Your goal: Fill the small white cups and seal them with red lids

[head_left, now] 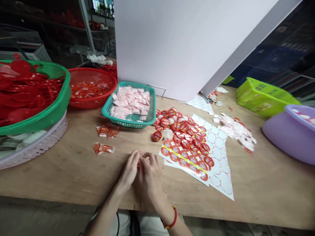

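Near the front edge of the wooden table, my left hand (130, 170) and my right hand (150, 172) meet with fingers curled round a small round red and white piece (139, 160), mostly hidden by the fingers. To the right lies a sheet of round red stickers (183, 159) with a yellow stripe. A heap of small round containers with red labels (185, 131) covers its upper part, and a short stack of clear white cups (167, 133) sits beside them. Small clear packets with orange contents (107, 148) lie left of my hands.
A teal basket of pale pink packets (153, 108) stands behind my hands. Further left are a red basket (92, 104) and a green basket of red parts (65, 95). On the right are pink-white packets (237, 129), a lime basket (256, 101) and a purple tub (283, 134).
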